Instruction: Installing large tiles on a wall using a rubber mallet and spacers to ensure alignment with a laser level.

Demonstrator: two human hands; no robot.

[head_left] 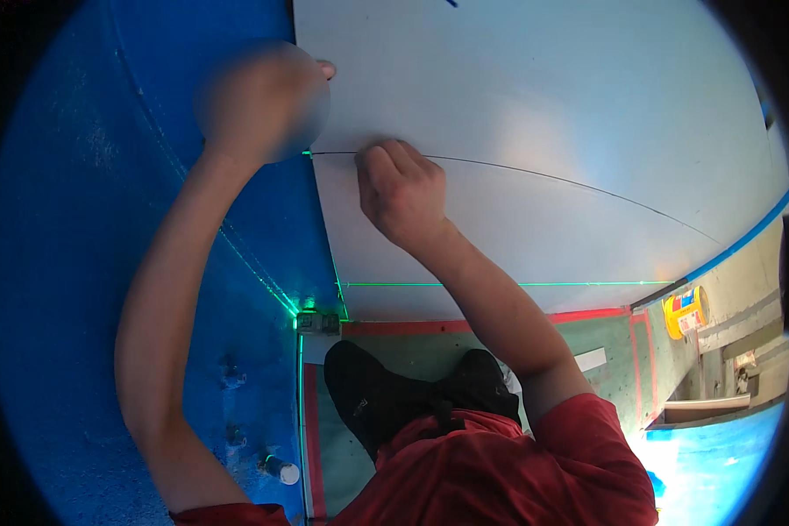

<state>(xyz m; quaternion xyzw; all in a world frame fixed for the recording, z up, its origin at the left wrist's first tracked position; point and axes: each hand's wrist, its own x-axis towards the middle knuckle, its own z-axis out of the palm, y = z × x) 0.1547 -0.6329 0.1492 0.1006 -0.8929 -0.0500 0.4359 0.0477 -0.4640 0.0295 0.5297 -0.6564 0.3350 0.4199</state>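
My right hand [403, 193] is closed, its fingertips pressed together against a large pale panel surface [535, 79]. It sits right on a thin dark line [579, 183], a seam or a cord, that curves across the surface. Anything between those fingers is hidden. Farther up and to the left, my left hand [263, 105] is at the border of the blue wall [70, 263] and the pale surface. A blur covers its fingers, apart from one fingertip over the pale edge.
A small laser level [318, 323] stands in the corner, casting green lines on both surfaces. Pipe stubs, one white [280, 471], stick out of the blue wall. Red tape [394, 328] borders the green floor covering. A yellow bucket [685, 311] stands at the right.
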